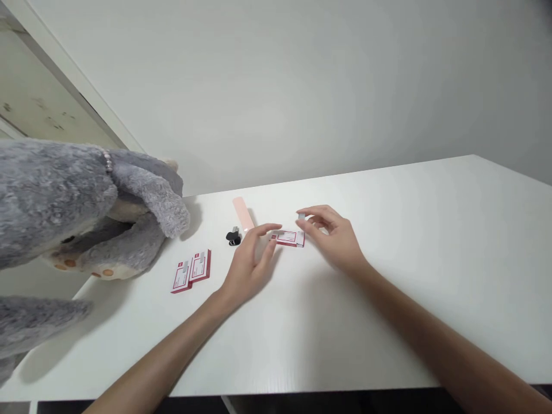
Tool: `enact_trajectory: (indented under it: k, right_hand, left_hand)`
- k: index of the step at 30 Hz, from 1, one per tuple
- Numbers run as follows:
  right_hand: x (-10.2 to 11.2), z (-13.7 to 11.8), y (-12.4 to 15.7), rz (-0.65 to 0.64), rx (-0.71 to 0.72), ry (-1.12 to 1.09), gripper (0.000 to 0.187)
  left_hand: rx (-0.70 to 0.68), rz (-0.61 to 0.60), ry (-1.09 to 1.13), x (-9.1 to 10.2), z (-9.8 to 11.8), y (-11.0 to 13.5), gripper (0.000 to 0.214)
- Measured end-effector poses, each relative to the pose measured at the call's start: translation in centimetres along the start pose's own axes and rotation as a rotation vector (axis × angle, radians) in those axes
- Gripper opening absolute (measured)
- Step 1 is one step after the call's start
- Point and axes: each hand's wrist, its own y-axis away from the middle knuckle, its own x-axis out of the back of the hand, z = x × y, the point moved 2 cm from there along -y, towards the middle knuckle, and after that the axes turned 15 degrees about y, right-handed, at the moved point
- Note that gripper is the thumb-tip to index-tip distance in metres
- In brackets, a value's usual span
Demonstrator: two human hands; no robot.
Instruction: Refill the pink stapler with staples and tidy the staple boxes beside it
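Observation:
A small white box with red edges and printing (287,237) lies flat on the table; a pale flap shows at its right end. My left hand (251,260) holds its left end, with the index finger along the far side and the thumb along the near side. Just above the box's right end, my right hand (334,236) pinches a small grey block (301,216) between thumb and fingers. The block looks like a strip of staples, but it is too small to be certain.
Two similar red-and-white boxes (199,266) lie side by side at the left. Beyond my left hand are a black clip-like object (233,236) and a pink flat bar (244,214). A big grey plush toy (146,190) leans over the white table's (409,241) left side. A wall (276,103) stands behind.

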Motion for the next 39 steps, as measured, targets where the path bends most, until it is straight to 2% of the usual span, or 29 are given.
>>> enact_trajectory:
  k: [3, 6, 12, 16, 21, 25, 33, 39]
  right_hand:
    - [0.6, 0.5, -0.4, 0.015, -0.137, -0.037, 0.035]
    - [0.7, 0.8, -0.5, -0.026, -0.16, -0.053, 0.041]
    - [0.4, 1.4, -0.3, -0.141, -0.121, -0.054, 0.041]
    - [0.3, 1.3, 0.1, -0.192, -0.12, -0.059, 0.041]
    - [-0.1, 1.2, 0.2, -0.316, -0.189, -0.225, 0.048]
    - [-0.3, 1.0, 0.1, -0.395, -0.191, -0.364, 0.044]
    - [-0.1, 1.5, -0.2, -0.336, -0.244, -0.47, 0.041]
    - [0.3, 1.4, -0.4, -0.279, -0.243, -0.415, 0.042]
  left_hand:
    - [-0.133, -0.19, -0.27, 0.0, -0.6, -0.2, 0.042]
    - [-0.105, -0.249, -0.382, 0.0, -1.3, -0.2, 0.054]
    - [-0.054, -0.204, -0.345, 0.1, -1.8, -0.1, 0.043]
    - [-0.002, -0.164, -0.321, 0.3, -1.8, -0.2, 0.044]
    - [-0.061, -0.051, -0.304, 0.5, -1.1, -0.2, 0.044]
    - [-0.1, -0.006, -0.294, 0.5, -1.0, -0.2, 0.043]
    - [-0.102, 0.027, -0.284, 0.6, -1.2, -0.3, 0.042]
    - [-0.089, 0.022, -0.262, 0.6, -1.2, -0.4, 0.042]
